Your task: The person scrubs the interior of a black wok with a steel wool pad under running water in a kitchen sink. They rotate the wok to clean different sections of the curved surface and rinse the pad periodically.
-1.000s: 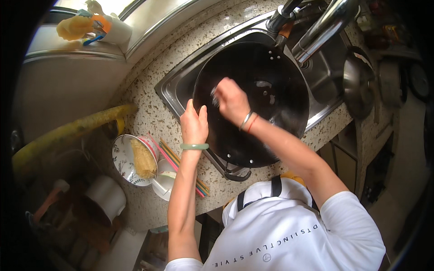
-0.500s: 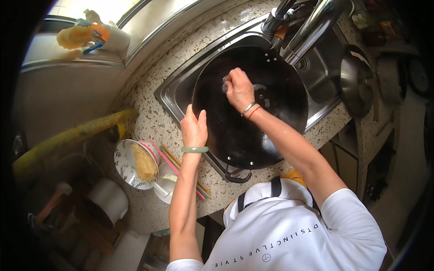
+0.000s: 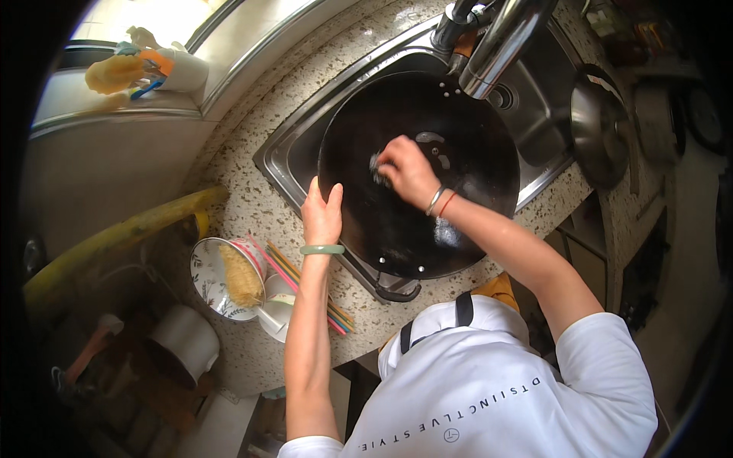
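A large black wok (image 3: 397, 237) sits over the sink, with a loop handle at its near side and a wooden-grip handle at its far side. My left hand (image 3: 321, 216) is closed on the wok's left rim, thumb inside and the other fingers hidden beyond the edge. Inside the wok, my right hand (image 3: 408, 169) has its fingers closed round a small silvery steel wool scrubber (image 3: 376, 169), pressed near the surface. The scrubber is partly hidden and blurred. A wet, shiny patch shows on the wok's bottom to the right of that hand.
A chrome faucet (image 3: 508, 42) reaches over the wok's far right edge. The steel sink (image 3: 538, 126) surrounds the wok. Left of my forearm stand a patterned bowl (image 3: 206, 278) with a yellowish sponge and several coloured chopsticks (image 3: 284, 269). A pan lid (image 3: 599, 137) leans at the right.
My right hand has moved slightly down and toward me inside the wok, with the scrubber. My left hand stays on the rim; the whole view has shifted a little.
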Available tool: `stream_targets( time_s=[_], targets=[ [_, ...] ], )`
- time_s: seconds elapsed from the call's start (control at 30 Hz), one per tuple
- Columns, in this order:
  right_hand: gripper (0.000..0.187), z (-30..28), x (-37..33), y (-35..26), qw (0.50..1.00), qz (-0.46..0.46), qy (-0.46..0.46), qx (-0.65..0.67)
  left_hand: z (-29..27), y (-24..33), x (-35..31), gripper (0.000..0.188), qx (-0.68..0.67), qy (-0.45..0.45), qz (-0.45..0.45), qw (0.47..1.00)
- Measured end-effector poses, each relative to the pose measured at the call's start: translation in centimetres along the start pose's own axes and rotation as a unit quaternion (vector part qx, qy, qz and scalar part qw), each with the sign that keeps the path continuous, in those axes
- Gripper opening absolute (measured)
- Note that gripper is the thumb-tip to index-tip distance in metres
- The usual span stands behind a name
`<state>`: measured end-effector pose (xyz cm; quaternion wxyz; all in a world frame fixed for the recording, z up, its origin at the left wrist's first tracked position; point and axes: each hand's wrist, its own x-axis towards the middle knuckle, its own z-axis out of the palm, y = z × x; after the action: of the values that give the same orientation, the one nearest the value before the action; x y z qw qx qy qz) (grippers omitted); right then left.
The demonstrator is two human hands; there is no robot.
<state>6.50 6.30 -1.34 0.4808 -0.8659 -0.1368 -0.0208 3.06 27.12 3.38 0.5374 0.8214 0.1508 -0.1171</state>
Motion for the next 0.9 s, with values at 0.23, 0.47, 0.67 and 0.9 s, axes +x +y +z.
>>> stream_targets(
  time_s=[0.23,0.47,0.67,0.9],
  targets=[
    [0.014,1.6,-2.2,-4.9,0.998,-0.025,-0.062,0.003,0.0,-0.8,-1.2,0.058,-0.038,-0.078,-0.018,0.996],
    [0.013,1.0,-0.3,-1.6,0.990,-0.005,-0.043,-0.137,0.6,-1.8,-1.2,0.055,-0.057,-0.054,-0.019,0.997],
    [0.016,1.0,-2.6,-3.4,0.993,-0.029,-0.078,-0.079,0.5,-1.0,-1.6,0.051,-0.085,-0.061,-0.013,0.994],
    [0.013,1.6,-3.9,-6.3,0.996,-0.007,-0.085,0.008,0.7,-1.5,-1.7,0.048,-0.049,-0.028,0.005,0.998]
  ],
)
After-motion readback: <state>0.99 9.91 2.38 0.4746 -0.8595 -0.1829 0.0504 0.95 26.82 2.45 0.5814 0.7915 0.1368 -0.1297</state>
